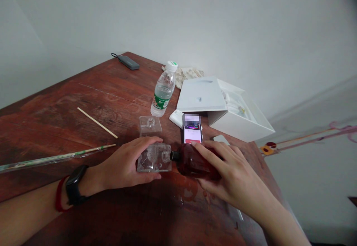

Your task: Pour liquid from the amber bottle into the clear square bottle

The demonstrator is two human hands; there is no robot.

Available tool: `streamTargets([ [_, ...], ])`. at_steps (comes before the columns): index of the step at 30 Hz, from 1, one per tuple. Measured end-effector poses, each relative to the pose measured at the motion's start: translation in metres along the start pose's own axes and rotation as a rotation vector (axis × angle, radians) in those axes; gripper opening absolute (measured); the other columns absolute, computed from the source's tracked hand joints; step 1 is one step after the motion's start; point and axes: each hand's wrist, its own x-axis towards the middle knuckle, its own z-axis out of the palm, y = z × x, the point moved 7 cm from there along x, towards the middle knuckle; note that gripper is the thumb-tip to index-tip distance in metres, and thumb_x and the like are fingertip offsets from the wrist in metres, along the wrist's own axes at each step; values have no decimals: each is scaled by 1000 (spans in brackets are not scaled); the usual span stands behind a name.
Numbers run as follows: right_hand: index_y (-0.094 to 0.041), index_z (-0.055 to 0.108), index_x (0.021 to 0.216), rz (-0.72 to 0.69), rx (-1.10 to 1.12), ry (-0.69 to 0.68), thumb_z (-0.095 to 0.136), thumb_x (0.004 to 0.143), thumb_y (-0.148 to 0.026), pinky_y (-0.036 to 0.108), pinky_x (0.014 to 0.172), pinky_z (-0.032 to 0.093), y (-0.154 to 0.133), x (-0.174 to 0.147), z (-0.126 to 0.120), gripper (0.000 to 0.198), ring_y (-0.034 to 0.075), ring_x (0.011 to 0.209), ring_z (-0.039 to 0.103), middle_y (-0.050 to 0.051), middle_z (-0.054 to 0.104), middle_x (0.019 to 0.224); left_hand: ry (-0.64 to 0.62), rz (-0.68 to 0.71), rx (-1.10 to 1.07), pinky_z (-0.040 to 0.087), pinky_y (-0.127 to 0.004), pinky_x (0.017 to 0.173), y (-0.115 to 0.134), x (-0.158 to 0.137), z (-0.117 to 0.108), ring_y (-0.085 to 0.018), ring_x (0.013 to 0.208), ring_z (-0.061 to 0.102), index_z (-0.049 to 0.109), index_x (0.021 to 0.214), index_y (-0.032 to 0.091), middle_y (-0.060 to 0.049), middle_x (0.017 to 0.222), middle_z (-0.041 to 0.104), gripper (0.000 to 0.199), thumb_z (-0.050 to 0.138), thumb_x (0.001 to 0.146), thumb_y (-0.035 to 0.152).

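- Dark red bottle (189,164): near-horizontal over the desk (134,216), body grasped by the right hand (232,164); looks smooth, probably slippery if wet.
- Clear container (149,160): grasped between thumb and fingers of the left hand (128,164); likely stiff, possibly fragile.
- Necks adjacent; contact cannot be confirmed.
- Advised hold, both: broad sides, clear of necks.
- Apparent wet marks (191,192) on desk nearby.

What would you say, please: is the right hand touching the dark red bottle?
Touching. The head view plainly shows the right hand curled around the dark red bottle, gripping it.
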Motion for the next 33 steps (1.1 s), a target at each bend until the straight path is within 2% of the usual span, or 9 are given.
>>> streamTargets([
  [33,-19,50,158,10,-8,-26,70,95,-26,46,90,53,0,0,0,66,36,117,70,20,71,137,5,-31,-27,52,-48,120,0,1,0,-34,135,68,51,153,25,-13,150,68,80,87,87,53],
])
